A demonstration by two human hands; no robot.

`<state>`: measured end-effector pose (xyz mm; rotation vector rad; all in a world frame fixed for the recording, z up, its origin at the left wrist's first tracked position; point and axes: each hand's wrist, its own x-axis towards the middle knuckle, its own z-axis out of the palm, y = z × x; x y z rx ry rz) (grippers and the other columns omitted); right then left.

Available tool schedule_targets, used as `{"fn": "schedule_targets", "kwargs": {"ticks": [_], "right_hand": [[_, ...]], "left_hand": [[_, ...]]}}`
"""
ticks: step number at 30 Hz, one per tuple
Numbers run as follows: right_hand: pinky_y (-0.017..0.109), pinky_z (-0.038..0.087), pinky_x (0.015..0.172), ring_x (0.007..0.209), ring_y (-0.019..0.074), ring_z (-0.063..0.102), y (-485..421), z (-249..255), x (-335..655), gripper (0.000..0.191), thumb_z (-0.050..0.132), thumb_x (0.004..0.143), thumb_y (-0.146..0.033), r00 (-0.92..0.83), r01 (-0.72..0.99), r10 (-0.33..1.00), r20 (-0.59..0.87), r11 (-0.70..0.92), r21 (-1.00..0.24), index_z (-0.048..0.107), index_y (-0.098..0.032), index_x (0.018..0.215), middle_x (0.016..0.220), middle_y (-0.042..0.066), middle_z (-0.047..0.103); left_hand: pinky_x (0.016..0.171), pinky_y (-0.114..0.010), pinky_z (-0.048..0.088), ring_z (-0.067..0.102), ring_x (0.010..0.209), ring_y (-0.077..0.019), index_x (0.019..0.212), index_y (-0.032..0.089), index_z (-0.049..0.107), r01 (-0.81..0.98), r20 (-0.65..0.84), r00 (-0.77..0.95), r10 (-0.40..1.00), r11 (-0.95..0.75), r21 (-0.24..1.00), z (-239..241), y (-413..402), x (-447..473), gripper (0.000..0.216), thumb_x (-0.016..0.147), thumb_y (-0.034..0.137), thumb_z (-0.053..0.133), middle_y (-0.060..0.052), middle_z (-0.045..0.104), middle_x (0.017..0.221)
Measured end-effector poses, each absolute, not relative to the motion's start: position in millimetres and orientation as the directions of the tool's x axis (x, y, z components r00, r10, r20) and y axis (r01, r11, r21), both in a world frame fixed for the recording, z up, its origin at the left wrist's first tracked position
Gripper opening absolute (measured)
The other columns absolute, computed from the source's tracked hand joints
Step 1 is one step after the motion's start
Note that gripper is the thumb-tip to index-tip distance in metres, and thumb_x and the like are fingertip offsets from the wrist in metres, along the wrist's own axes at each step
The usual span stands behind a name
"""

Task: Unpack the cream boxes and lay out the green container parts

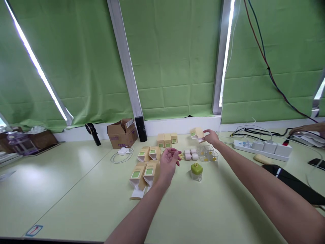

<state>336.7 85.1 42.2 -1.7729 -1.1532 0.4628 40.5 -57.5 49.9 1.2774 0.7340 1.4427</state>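
My right hand [211, 137] grips a small tan paper box [196, 133] with a green label, holding it above the back of the table. My left hand [169, 162] has loosely bent, parted fingers and holds nothing that I can see. Beside its fingertips lie small yellow pieces [181, 156], partly hidden. Several white-and-pink blocks [188, 156] sit to the right, then clear cups [204, 156] with yellow bits. Nearer me stands a clear jar with a green lid [196, 169]. Several tan boxes with open flaps [137, 174] stand left of my left hand.
Three tan boxes [167, 140] stand at the back. Behind on the left are a cardboard carton [122, 135], a black cylinder [141, 129], a handheld fan [93, 134] and a white charger [123, 151]. A power strip [262, 149] and another person's hand [308, 128] are at right.
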Motion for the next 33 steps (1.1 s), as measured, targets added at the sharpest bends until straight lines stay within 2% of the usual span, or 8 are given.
{"fn": "schedule_targets", "kwargs": {"ticks": [3,6,8,16,24,27,29,33], "right_hand": [[0.038,0.056,0.08,0.093,0.0256,0.068,94.9,28.6,351.8,0.037,0.084,0.072,-0.021,0.496,0.526,0.864,0.09,-0.216,-0.823,0.073,-0.014,0.107,0.098,0.011,0.073],[0.043,0.058,0.09,0.106,0.0237,0.067,101.2,18.7,360.9,0.035,0.069,0.095,-0.036,0.488,0.544,0.872,0.024,-0.282,-0.79,0.065,-0.016,0.124,0.125,0.011,0.067],[0.045,0.058,0.094,0.111,0.0228,0.066,103.8,14.0,364.2,0.037,0.063,0.1,-0.039,0.473,0.56,0.881,0.008,-0.294,-0.774,0.061,-0.019,0.13,0.133,0.01,0.063],[0.043,0.058,0.093,0.112,0.0238,0.065,99.2,3.0,366.7,0.036,0.065,0.098,-0.038,0.42,0.608,0.908,0.0,-0.281,-0.742,0.063,-0.02,0.129,0.134,0.009,0.063],[0.046,0.057,0.096,0.112,0.024,0.065,82.2,7.8,356.6,0.036,0.063,0.099,-0.038,0.472,0.557,0.872,0.13,-0.18,-0.811,0.062,-0.019,0.129,0.131,0.01,0.063],[0.047,0.042,0.11,0.121,0.0282,0.06,72.0,21.8,345.7,0.026,0.057,0.098,-0.03,0.518,0.516,0.83,0.205,-0.113,-0.849,0.065,-0.018,0.12,0.12,0.013,0.067],[0.046,0.037,0.112,0.126,0.0298,0.055,61.2,33.3,335.4,0.027,0.053,0.095,-0.029,0.53,0.49,0.807,0.261,-0.04,-0.871,0.063,-0.021,0.119,0.116,0.012,0.068],[0.038,0.048,0.09,0.106,0.0265,0.061,27.8,50.0,309.6,0.037,0.051,0.09,-0.04,0.492,0.384,0.814,0.309,0.115,-0.916,0.059,-0.023,0.122,0.114,0.009,0.067]], "left_hand": [[0.055,-0.024,0.049,0.06,0.069,-0.0122,0.099,0.017,0.056,-0.287,0.322,0.104,0.941,-0.281,0.916,48.5,-57.6,41.1,0.043,0.082,0.05,0.078,-0.01,0.072,0.097],[0.055,-0.024,0.049,0.06,0.069,-0.0124,0.097,0.018,0.057,-0.279,0.32,0.107,0.942,-0.28,0.919,46.7,-56.7,41.4,0.042,0.081,0.05,0.078,-0.01,0.072,0.097],[0.055,-0.024,0.048,0.061,0.069,-0.0127,0.096,0.018,0.057,-0.271,0.315,0.102,0.944,-0.278,0.921,45.8,-56.2,41.5,0.042,0.08,0.05,0.078,-0.01,0.072,0.095],[0.054,-0.023,0.048,0.061,0.069,-0.0125,0.096,0.017,0.057,-0.265,0.305,0.099,0.947,-0.271,0.925,44.8,-56.8,42.4,0.04,0.081,0.047,0.078,-0.011,0.073,0.096],[0.056,-0.025,0.048,0.062,0.07,-0.0136,0.097,0.017,0.058,-0.234,0.309,0.11,0.945,-0.278,0.932,39.5,-54.4,44.5,0.036,0.083,0.046,0.076,-0.012,0.073,0.098],[0.061,-0.026,0.048,0.063,0.073,-0.0149,0.096,0.018,0.058,-0.157,0.313,0.102,0.944,-0.296,0.942,37.5,-52.9,43.9,0.03,0.083,0.04,0.075,-0.011,0.073,0.096],[0.069,-0.029,0.05,0.065,0.079,-0.0168,0.098,0.018,0.059,-0.067,0.344,0.129,0.93,-0.338,0.939,36.5,-55.0,43.4,0.025,0.083,0.033,0.074,-0.01,0.073,0.097],[0.086,-0.037,0.047,0.064,0.094,-0.0229,0.109,0.022,0.062,0.206,0.397,0.25,0.883,-0.449,0.87,32.0,-67.5,46.6,0.033,0.079,0.027,0.076,-0.009,0.072,0.104]]}}
